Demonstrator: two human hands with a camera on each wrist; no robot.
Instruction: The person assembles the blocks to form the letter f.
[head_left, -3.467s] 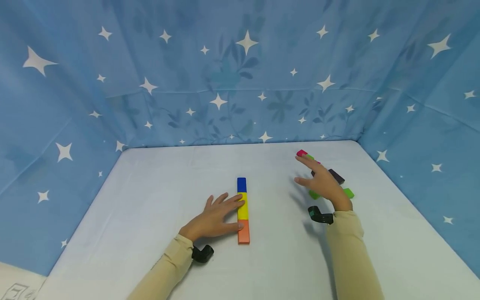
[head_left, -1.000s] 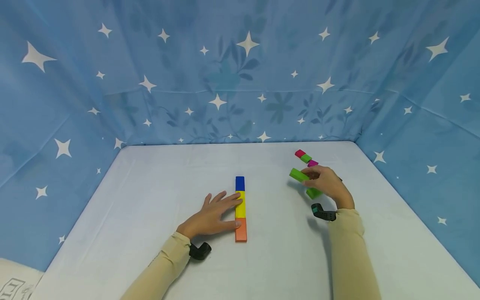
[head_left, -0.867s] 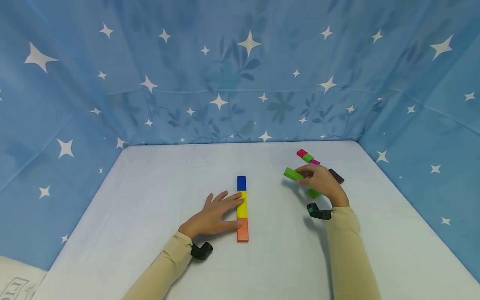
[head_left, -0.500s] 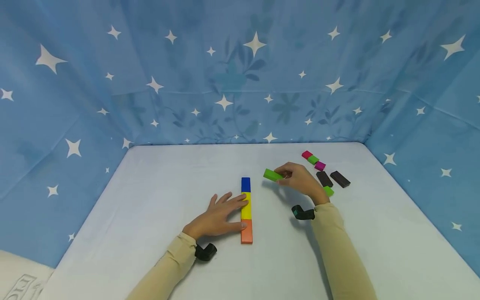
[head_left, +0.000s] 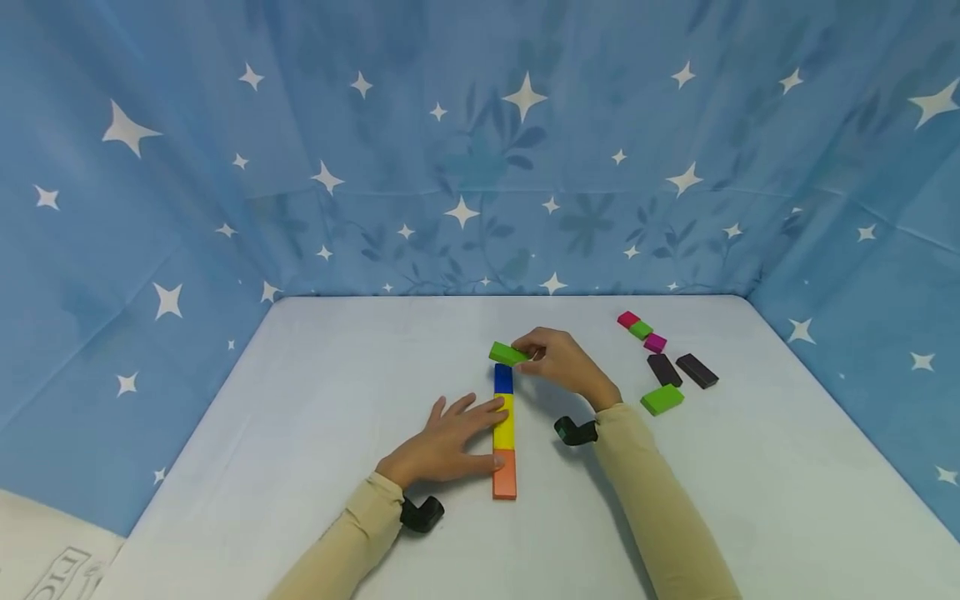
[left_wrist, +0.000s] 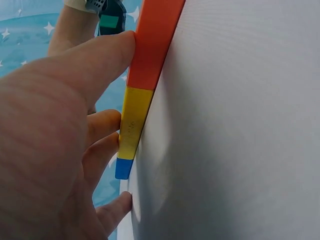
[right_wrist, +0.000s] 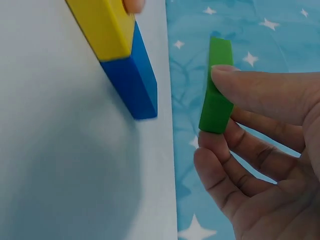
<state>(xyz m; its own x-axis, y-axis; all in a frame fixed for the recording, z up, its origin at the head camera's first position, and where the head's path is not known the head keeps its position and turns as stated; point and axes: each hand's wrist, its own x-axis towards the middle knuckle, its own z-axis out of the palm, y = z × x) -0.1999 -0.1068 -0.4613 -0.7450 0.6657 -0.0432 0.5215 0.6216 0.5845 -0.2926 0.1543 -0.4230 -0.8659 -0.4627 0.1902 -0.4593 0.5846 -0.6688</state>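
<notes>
A straight row of blocks lies on the table: a blue block (head_left: pixel 503 378) at the far end, a yellow block (head_left: pixel 504 433) in the middle and an orange block (head_left: pixel 505 479) nearest the body. My left hand (head_left: pixel 442 446) rests from the left with spread fingers, fingertips on the yellow block and thumb on the orange one. Between thumb and fingers, my right hand (head_left: pixel 566 362) pinches a green block (head_left: pixel 506 354), held just beyond the blue end. In the right wrist view the green block (right_wrist: pixel 217 95) is raised, with a gap between it and the blue block (right_wrist: pixel 134 85).
At the right lie two dark blocks (head_left: pixel 697 371), another green block (head_left: pixel 662 399), a magenta block (head_left: pixel 655 343), a small green block (head_left: pixel 641 330) and a red block (head_left: pixel 628 319). The white table (head_left: pixel 360 358) ends at a blue star-patterned curtain (head_left: pixel 420 167).
My right hand has picked up the green block from the right-hand group and carried it left to the far end of the row. My left hand stays on the blocks.
</notes>
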